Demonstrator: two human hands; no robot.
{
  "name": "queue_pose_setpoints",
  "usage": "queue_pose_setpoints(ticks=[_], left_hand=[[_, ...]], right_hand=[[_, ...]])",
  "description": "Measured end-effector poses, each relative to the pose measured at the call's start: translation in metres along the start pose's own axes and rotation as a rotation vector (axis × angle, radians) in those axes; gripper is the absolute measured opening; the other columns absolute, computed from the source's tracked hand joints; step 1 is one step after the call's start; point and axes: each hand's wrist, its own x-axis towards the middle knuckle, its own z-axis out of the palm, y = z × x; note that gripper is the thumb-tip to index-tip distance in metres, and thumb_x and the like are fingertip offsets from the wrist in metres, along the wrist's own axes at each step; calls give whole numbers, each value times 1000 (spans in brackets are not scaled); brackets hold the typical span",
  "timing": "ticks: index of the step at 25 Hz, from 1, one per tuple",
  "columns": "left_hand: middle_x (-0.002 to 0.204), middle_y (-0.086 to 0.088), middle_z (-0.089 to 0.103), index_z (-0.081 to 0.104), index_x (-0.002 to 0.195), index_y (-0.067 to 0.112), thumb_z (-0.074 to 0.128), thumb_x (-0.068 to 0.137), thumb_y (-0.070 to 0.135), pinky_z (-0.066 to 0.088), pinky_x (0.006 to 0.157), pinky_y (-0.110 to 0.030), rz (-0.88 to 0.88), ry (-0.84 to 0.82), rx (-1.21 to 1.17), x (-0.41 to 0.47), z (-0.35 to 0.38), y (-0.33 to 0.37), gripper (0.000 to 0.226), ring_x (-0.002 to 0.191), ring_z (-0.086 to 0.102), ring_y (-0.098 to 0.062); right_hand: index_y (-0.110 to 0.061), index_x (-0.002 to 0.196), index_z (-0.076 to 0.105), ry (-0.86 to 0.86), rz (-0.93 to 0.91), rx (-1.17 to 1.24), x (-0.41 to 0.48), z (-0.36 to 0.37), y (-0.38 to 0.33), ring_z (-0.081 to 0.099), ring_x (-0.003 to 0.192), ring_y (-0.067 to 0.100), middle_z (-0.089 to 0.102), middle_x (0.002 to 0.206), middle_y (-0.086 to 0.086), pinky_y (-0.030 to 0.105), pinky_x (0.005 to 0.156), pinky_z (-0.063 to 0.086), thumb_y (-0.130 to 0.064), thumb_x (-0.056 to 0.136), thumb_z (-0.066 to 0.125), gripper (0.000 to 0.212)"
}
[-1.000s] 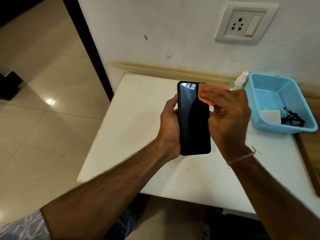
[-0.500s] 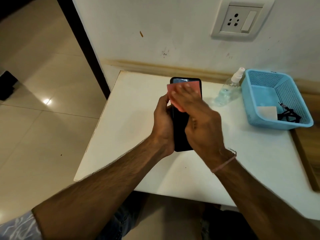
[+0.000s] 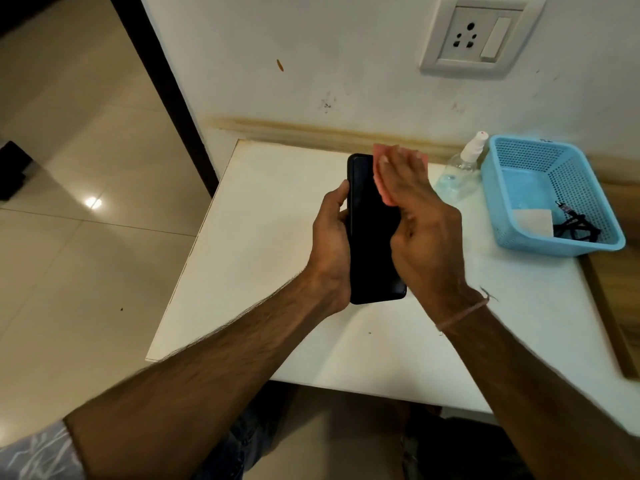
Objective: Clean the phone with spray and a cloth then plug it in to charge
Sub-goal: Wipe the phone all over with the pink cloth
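My left hand [image 3: 330,237] grips a black phone [image 3: 372,244] by its left edge and holds it upright above the white table [image 3: 263,237]. With straight fingers, my right hand [image 3: 420,223] presses a pink cloth [image 3: 382,181] flat against the upper right of the dark screen. Most of the cloth is hidden under those fingers. A clear spray bottle [image 3: 462,168] with a white nozzle stands at the back of the table. On the wall above is a white socket [image 3: 479,36]. A black charging cable [image 3: 575,228] lies in a blue basket [image 3: 519,157].
The blue basket stands at the table's right end, close beside the spray bottle, and also holds a white block [image 3: 533,221]. A wooden surface [image 3: 616,306] borders the table on the right. Tiled floor [image 3: 86,237] spreads out past the table's left edge.
My right hand slid the cloth from the phone's top right to its top left and back to the upper right. The left hand kept its grip on the phone.
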Motion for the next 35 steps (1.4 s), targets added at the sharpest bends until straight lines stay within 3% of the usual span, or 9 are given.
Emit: queue_pose_setpoints(ticks=[3, 5, 8, 11, 15, 24, 27, 30, 35], left_hand=[[99, -8, 74, 78, 100, 15, 56, 86, 52, 57, 85, -32, -9, 7, -100, 2, 0, -1, 45, 94, 71, -24], [94, -8, 74, 78, 96, 17, 54, 87, 57, 57, 78, -34, -6, -25, -78, 2, -1, 0, 48, 87, 71, -24], [85, -9, 74, 77, 88, 14, 53, 87, 61, 59, 66, -31, -10, 2, 2, 1, -1, -1, 53, 74, 72, -24], [91, -6, 76, 82, 90, 17, 55, 87, 53, 59, 75, -29, -3, -7, -81, 2, 0, -3, 45, 83, 74, -20], [84, -8, 75, 77, 90, 14, 50, 90, 60, 59, 65, -29, -12, -5, -4, 1, 0, -2, 53, 72, 72, -24], [82, -8, 75, 77, 86, 14, 49, 93, 58, 59, 63, -27, 8, -13, 14, -2, 3, 0, 52, 70, 72, -24], [103, -14, 75, 75, 105, 11, 48, 95, 56, 59, 83, -35, -26, -19, 12, -5, 8, 0, 54, 95, 72, -31], [139, -11, 62, 59, 138, 14, 42, 101, 54, 40, 115, -42, -26, -82, -13, -7, 8, 3, 57, 129, 57, -29], [148, -6, 53, 53, 144, 18, 41, 101, 54, 30, 120, -44, -17, -143, -74, -8, 8, 7, 57, 137, 50, -25]], right_hand=[[3, 130, 54, 154, -26, 184, -13, 27, -34, 35, 142, 27, 47, 142, 18, 40, 114, 33, 3, 98, 43, 33], [-5, 137, 50, 6, -16, 65, -6, 17, -21, 31, 144, 21, 42, 149, 9, 35, 117, 31, 8, 97, 42, 43], [-7, 140, 47, -28, 60, -34, 1, -1, 2, 31, 144, 23, 41, 150, 8, 38, 118, 28, 13, 92, 43, 52], [1, 133, 54, -85, -130, -4, -9, 18, -20, 41, 138, 30, 49, 144, 17, 44, 113, 36, 13, 87, 40, 50], [-6, 142, 45, -23, 19, -97, 3, -1, 1, 31, 144, 23, 40, 151, 9, 38, 117, 30, 17, 87, 42, 59], [-6, 141, 46, 6, 39, -81, 6, -2, -2, 30, 144, 23, 39, 151, 8, 34, 119, 28, 16, 89, 45, 57], [-3, 142, 44, -11, 2, -30, 3, 5, -11, 30, 145, 23, 38, 152, 9, 34, 119, 27, 9, 95, 44, 49], [-5, 145, 39, -49, 1, 13, 6, 7, -17, 27, 146, 21, 34, 154, 7, 31, 119, 26, 6, 98, 42, 48], [-6, 147, 34, -111, -3, 104, 9, -1, -24, 24, 147, 19, 28, 157, 6, 38, 118, 28, -1, 102, 40, 46]])
